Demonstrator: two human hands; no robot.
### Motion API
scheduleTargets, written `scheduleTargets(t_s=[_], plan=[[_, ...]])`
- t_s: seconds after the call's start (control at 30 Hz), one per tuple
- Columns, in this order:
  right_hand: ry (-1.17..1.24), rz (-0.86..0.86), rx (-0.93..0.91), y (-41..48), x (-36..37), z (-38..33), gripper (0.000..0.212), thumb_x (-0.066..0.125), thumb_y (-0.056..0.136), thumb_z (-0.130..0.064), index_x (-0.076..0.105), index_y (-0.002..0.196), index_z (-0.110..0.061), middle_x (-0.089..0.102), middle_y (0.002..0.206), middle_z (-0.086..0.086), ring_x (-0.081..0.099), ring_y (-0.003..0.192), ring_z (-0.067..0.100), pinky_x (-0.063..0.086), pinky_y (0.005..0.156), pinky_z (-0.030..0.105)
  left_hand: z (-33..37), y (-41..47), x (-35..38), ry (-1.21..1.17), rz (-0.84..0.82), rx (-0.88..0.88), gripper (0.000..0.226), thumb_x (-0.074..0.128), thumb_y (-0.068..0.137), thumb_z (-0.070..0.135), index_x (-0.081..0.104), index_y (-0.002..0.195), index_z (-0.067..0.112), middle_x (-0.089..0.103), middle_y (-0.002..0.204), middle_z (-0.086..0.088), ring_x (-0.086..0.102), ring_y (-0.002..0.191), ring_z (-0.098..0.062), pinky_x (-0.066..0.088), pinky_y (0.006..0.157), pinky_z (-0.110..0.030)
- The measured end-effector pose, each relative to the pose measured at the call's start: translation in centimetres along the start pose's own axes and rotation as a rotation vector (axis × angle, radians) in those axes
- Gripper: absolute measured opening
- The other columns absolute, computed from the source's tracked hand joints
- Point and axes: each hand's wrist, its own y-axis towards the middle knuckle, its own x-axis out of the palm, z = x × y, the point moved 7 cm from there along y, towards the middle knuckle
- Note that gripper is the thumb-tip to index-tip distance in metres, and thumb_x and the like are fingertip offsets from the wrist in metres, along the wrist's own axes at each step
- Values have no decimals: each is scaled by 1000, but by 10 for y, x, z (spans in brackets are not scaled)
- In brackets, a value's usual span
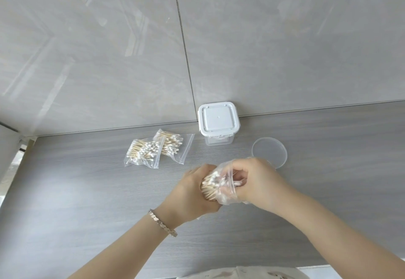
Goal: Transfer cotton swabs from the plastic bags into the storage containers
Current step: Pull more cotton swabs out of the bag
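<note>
My left hand (192,193) grips a bundle of cotton swabs (210,185) by their wooden stems. My right hand (256,182) pinches the clear plastic bag (228,193) that still wraps the swabs' white tips. Both hands meet above the grey counter. Two more zip bags of swabs (143,152) (173,145) lie flat to the far left, overlapping. A square container with a white clip lid (218,120) stands shut by the wall. A round clear container (269,150) stands open just behind my right hand, partly hidden by it.
The grey wood-grain counter (87,191) meets a grey tiled wall (131,48) at the back. Its left edge drops off near the frame's left side. A metal bracelet (163,224) sits on my left wrist.
</note>
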Motion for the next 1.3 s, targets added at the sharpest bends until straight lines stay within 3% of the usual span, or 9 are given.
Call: scheduleTargets(t_s=[0.1, 0.2, 0.37, 0.57, 0.7, 0.8, 1.0, 1.1, 1.3], plan=[[45, 57, 31, -3, -20, 7, 30, 75, 70, -7, 65, 67, -34, 64, 58, -13, 52, 47, -7, 40, 54, 10, -12, -3, -5, 9, -14, -42, 55, 76, 63, 9, 44, 90, 44, 59, 84, 12, 56, 77, -4, 42, 66, -9], [177, 72, 44, -5, -32, 7, 22, 73, 73, -3, 66, 70, -24, 69, 71, -6, 58, 52, -3, 45, 56, 9, -23, -8, -4, -84, -44, -109, 44, 74, 66, 6, 50, 89, 37, 65, 83, 6, 62, 75, -7, 51, 68, -25], [462, 237, -15, -7, -23, 11, 13, 79, 67, -24, 71, 76, -27, 70, 79, -6, 63, 72, 5, 50, 67, 15, -18, -8, 8, -263, -47, -158, 32, 73, 72, 4, 57, 99, 11, 68, 84, 2, 65, 77, -9, 53, 73, -29], [921, 301, -18, -5, -1, 27, 86, 87, 30, -54, 58, 109, -34, 67, 96, -16, 63, 96, 9, 53, 85, 32, -1, -3, 14, -370, -59, -125, 32, 68, 74, -9, 55, 100, 6, 64, 81, 3, 61, 71, 1, 50, 66, -15], [838, 232, -3, -4, 8, 18, 49, 81, 43, -30, 69, 90, -34, 72, 90, -9, 67, 90, 15, 56, 80, 33, 3, -3, 16, -329, -63, -110, 34, 68, 69, 8, 57, 100, 17, 67, 88, -12, 62, 76, -14, 52, 71, -32], [660, 290, -3, -2, 7, 14, 26, 86, 57, -22, 71, 76, -31, 71, 73, -14, 67, 74, 3, 55, 69, 21, 6, -5, 17, -282, -63, -91, 38, 67, 75, 4, 54, 88, 37, 66, 81, 7, 60, 73, -3, 49, 69, -20], [620, 490, -70, -2, -4, 13, 19, 71, 71, -34, 70, 88, -24, 71, 81, -19, 64, 78, 0, 50, 72, 18, -1, -6, 19, -310, -87, -128, 31, 66, 79, 6, 54, 85, 34, 63, 76, 13, 59, 70, 1, 48, 66, -14], [921, 530, 30, 4, -10, 23, 17, 65, 82, -22, 69, 65, -19, 72, 72, 0, 65, 79, 19, 51, 77, 35, -4, -9, 20, -309, -119, -129, 23, 65, 80, 7, 56, 92, 24, 64, 86, 4, 58, 73, -1, 47, 67, -15], [1488, 598, 242, 17, -4, 44, 28, 57, 89, -19, 48, 63, -13, 49, 45, -3, 60, 47, 13, 56, 57, 25, -8, -10, 24, -278, -185, -114, 25, 63, 73, 18, 56, 96, 12, 59, 81, -3, 53, 69, -9, 45, 66, -24]])
